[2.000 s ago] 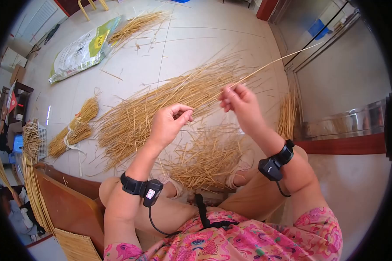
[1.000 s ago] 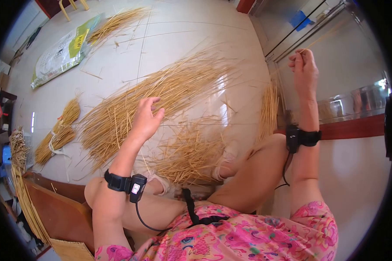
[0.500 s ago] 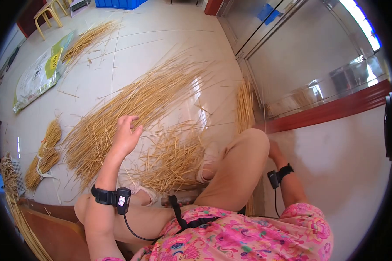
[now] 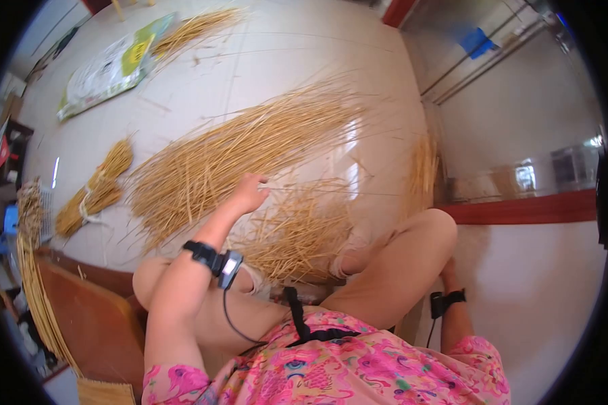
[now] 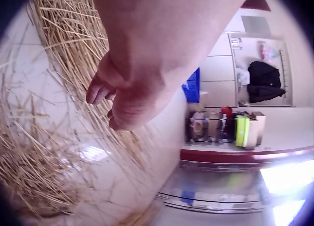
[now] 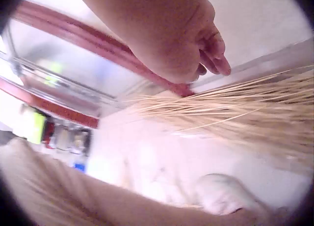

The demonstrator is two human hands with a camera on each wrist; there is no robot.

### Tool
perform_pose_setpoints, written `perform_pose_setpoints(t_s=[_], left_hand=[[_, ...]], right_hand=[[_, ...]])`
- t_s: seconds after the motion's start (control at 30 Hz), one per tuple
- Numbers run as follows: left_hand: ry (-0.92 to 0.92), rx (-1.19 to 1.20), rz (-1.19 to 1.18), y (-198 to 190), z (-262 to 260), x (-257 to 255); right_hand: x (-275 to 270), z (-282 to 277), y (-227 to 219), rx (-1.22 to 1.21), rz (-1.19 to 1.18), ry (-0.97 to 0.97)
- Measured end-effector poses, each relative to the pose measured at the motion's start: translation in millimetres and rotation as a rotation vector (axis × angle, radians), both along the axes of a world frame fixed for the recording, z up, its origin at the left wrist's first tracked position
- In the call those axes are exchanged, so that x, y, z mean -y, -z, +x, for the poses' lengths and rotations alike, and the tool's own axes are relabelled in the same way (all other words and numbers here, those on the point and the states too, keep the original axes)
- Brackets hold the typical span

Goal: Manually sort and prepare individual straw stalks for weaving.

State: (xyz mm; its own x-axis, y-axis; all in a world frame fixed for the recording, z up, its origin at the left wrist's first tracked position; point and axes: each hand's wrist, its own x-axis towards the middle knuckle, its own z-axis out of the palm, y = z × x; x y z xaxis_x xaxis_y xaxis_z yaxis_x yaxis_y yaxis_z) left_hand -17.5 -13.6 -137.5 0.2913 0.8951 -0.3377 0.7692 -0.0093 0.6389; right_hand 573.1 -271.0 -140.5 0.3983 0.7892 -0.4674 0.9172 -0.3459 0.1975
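Observation:
My left hand (image 4: 250,194) hangs with loosely bent fingers and nothing in it, between the long heap of straw stalks (image 4: 236,145) and a smaller heap of short straw pieces (image 4: 300,229). The left wrist view shows its fingers (image 5: 98,91) overlapping the long heap. Low beside the right knee is my right hand (image 4: 448,268), mostly hidden by the leg in the head view. In the right wrist view its fingers (image 6: 216,52) are loosely curled with no stalk visible in them, just above a sheaf of straw (image 6: 255,108) along the wall.
A tied straw bundle (image 4: 101,185) lies on the floor at left. Farther back are a white and green sack (image 4: 108,74) and more straw (image 4: 199,28). A brown wooden board (image 4: 88,310) stands by the left leg. The glass door (image 4: 520,115) and red sill (image 4: 520,210) border the right side.
My right hand, which held a long stalk, has swung out right and dropped beside the right knee; the stalk no longer shows in it. My left hand has loosened its curled fingers.

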Motion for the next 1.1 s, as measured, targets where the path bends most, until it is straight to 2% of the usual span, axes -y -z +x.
perform_pose_setpoints(t_s=[0.03,0.1,0.13,0.17,0.2,0.27,0.33,0.4,0.43,0.47,0.5,0.53,0.57,0.63,0.73,0.83,0.9,1.1], left_hand=[[0.048,-0.041,0.023,23,-7,3],[0.034,-0.149,-0.141,48,-18,14],[0.033,-0.199,-0.224,60,-25,18],[0.037,-0.239,-0.253,71,-33,21],[0.044,-0.276,-0.287,83,-39,24],[0.007,-0.349,-0.331,119,-51,30],[-0.084,-0.428,-0.351,153,-64,36],[-0.309,-0.418,-0.252,141,-62,50],[-0.42,-0.417,-0.202,134,-64,57],[-0.471,-0.396,-0.26,139,-67,60],[-0.525,-0.372,-0.312,149,-71,60],[-0.583,-0.352,-0.364,150,-78,59],[-0.621,-0.345,-0.31,153,-80,65],[-0.7,-0.327,-0.198,153,-76,72],[-0.824,-0.373,-0.203,153,-69,72],[-0.726,-0.38,-0.2,172,-71,67],[-0.689,-0.421,-0.044,177,-69,62],[-0.704,-0.47,0.354,132,-83,25]], right_hand=[[-33,-3,-29,-0.037,0.167,0.061],[-101,-18,-90,-0.235,0.552,0.163],[-131,-42,-125,-0.382,0.72,0.195],[-158,-90,-175,-0.573,0.727,0.323],[-179,-126,-205,-0.75,0.839,0.357],[-208,-207,-250,-0.922,0.925,0.236],[-228,-262,-255,-1.051,0.777,0.071],[-248,-303,-239,-1.078,0.553,-0.134],[-259,-319,-216,-1.181,0.5,-0.156],[-268,-334,-199,-1.217,0.37,-0.14],[-276,-344,-182,-1.185,0.314,-0.222],[-281,-354,-166,-1.152,0.283,-0.281],[-283,-359,-157,-1.115,0.246,-0.338],[-283,-359,-148,-1.046,0.246,-0.388],[-282,-359,-147,-0.981,0.275,-0.433],[-288,-357,-158,-0.941,0.321,-0.422],[-290,-355,-167,-0.925,0.344,-0.401],[-294,-350,-176,-0.888,0.483,-0.444]])
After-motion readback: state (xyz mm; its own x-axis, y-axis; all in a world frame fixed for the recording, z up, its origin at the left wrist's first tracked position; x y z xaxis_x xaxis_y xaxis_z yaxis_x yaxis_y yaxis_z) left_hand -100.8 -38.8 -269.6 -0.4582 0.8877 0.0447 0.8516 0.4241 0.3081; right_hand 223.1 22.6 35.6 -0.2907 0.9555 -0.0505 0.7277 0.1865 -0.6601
